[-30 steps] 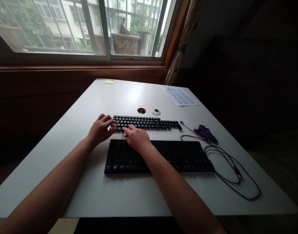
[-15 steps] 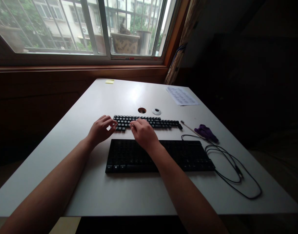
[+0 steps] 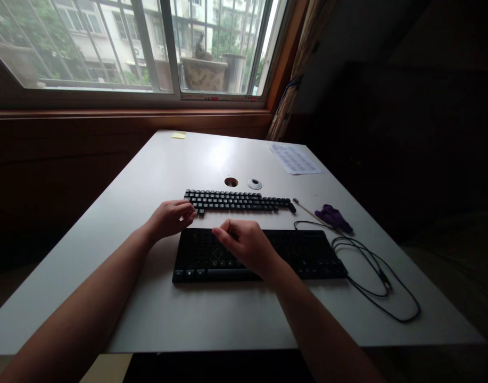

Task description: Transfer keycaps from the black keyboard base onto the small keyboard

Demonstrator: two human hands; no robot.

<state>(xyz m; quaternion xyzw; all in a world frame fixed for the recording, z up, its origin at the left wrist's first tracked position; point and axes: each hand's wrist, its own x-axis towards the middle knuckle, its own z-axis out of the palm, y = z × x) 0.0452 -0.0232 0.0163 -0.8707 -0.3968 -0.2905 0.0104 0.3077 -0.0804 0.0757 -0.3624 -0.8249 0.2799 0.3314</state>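
Loose black keycaps (image 3: 236, 200) lie on the table in keyboard-shaped rows. At their left end is my left hand (image 3: 172, 217), its thumb and fingertips pinched at a bottom-row keycap, partly hidden by the fingers. Closer to me lies a black keyboard (image 3: 307, 255). Caps show along its front row, while much of its upper area looks dark and bare. Over its middle-left part is my right hand (image 3: 246, 242), fingers closed around a small tool with thin wire-like ends. The tool is mostly hidden, and whether it touches the keyboard I cannot tell.
A black cable (image 3: 371, 276) loops right of the keyboard. Beyond it lie a purple cloth (image 3: 333, 217) and a thin brush (image 3: 305, 208). Further back are a cable hole (image 3: 231, 182), its round cover (image 3: 254, 184), paper sheets (image 3: 295, 158) and a yellow sticky note (image 3: 179, 135).
My right hand has come back from the keycap rows to above the keyboard. My left hand has shifted slightly down and right, to the bottom-row keycaps.
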